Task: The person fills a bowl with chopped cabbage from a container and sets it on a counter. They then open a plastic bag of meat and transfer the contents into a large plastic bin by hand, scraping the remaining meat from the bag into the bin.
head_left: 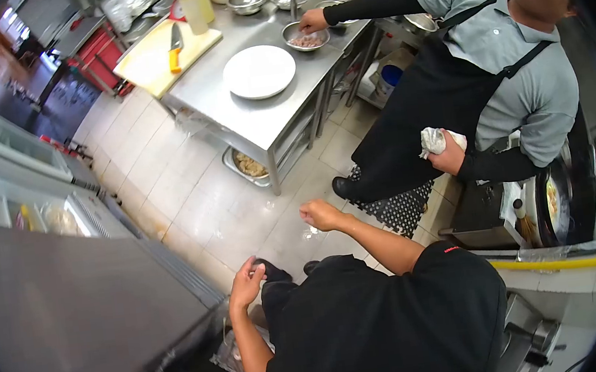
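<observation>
My left hand (247, 284) hangs low over the floor near the fridge side, fingers loosely bent and thumb apart, with nothing seen in it. Forward and to the right, my right hand (322, 215) is held over the tiles with its fingers curled in and no object visible. Beyond it stands a steel table (261, 120) bearing a large white plate (259, 72). Neither hand touches the table. A co-worker's hand (314, 21) reaches into a steel bowl (307, 44) of pinkish pieces; their other hand (449, 158) holds a white cloth (434, 141).
A knife (175, 53) with an orange handle lies on a cutting board (201, 46). Under the table sits a tray (257, 179) of food. An open fridge (12, 189) is at left. The co-worker (427, 90) stands at right by a wok (553, 201).
</observation>
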### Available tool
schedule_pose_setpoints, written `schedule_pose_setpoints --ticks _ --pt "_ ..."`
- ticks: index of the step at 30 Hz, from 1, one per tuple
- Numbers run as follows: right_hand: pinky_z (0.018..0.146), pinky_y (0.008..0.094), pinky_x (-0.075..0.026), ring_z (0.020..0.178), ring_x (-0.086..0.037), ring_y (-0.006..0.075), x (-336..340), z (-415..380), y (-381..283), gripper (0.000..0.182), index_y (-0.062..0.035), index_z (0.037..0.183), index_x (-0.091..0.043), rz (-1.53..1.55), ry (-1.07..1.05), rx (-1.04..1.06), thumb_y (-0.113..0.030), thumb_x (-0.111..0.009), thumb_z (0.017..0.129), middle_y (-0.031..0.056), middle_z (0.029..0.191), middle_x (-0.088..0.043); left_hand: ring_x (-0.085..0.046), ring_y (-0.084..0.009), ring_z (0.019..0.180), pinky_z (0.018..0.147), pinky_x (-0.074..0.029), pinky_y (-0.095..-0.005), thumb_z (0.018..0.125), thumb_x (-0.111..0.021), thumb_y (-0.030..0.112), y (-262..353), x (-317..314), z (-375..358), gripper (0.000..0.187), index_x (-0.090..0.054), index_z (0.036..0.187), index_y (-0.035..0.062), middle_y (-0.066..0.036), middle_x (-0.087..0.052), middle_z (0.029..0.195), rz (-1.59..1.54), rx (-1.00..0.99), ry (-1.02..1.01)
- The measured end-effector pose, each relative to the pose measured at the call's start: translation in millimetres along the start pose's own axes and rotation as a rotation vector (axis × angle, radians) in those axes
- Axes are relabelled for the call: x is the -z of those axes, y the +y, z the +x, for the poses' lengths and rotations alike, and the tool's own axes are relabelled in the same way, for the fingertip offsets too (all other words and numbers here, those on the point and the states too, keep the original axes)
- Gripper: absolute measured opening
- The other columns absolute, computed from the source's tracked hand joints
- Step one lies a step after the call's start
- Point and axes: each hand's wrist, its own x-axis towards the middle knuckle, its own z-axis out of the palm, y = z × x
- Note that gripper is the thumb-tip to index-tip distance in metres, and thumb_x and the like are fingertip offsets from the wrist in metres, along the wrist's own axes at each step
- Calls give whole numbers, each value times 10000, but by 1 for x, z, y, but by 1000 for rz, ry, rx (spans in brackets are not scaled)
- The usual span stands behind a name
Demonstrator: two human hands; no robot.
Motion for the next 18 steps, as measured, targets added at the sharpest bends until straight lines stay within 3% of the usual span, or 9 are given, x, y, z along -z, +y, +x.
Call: schedule_pose_setpoints --ticks 2,6,8,12,15,17,18 --pt "700 422 -449 812 -569 364 -1 16 2 84 -35 846 -599 3 -99 -32 -84 -574 782 181 783 -589 -590 -130 746 664 -451 -249 875 -558 250 -7 27 32 560 -363 1301 -57 -83 -598 877 18 1 -32" --pt "689 428 -446 804 -565 372 -8 58 -7 115 -28 838 -595 -29 -54 -13 -139 -576 811 190 795 -587 -587 -131 710 602 -454 -259 864 -571 281 -20 92 102 560 -396 1284 -47 -87 -601 845 64 19 -53" --pt "664 444 -429 778 -559 375 5 97 -34 184 -9 809 -577 -3 -269 -187 -189 -551 830 198 738 -565 -580 -122 693 575 -449 -255 864 -569 282 -15 128 126 546 -411 1269 -49 -87 -603 844 66 23 -60" --pt "652 445 -427 722 -546 384 23 177 -111 245 5 791 -569 43 -215 -143 -229 -523 850 206 683 -544 -596 -138 740 556 -463 -249 869 -554 254 6 203 172 523 -402 1281 -30 -110 -596 891 163 -2 -122" --pt "670 419 -439 739 -544 364 29 229 -155 165 7 816 -563 162 -171 -67 -153 -523 828 190 756 -562 -596 -145 749 557 -465 -251 871 -552 260 24 259 203 530 -397 1284 -34 -114 -594 893 204 -15 -170" --pt "703 394 -449 780 -550 325 34 261 -187 105 7 849 -556 451 35 80 -65 -509 789 166 861 -564 -582 -137 758 611 -457 -251 873 -561 286 42 297 222 539 -405 1273 -41 -119 -597 952 363 -59 -141" --pt "726 357 -452 818 -551 261 32 279 -191 135 5 874 -551 413 -5 143 -14 -501 751 140 928 -546 -582 -137 758 611 -457 -251 873 -561 286 51 314 231 539 -405 1273 -41 -119 -597 952 383 -67 -147"
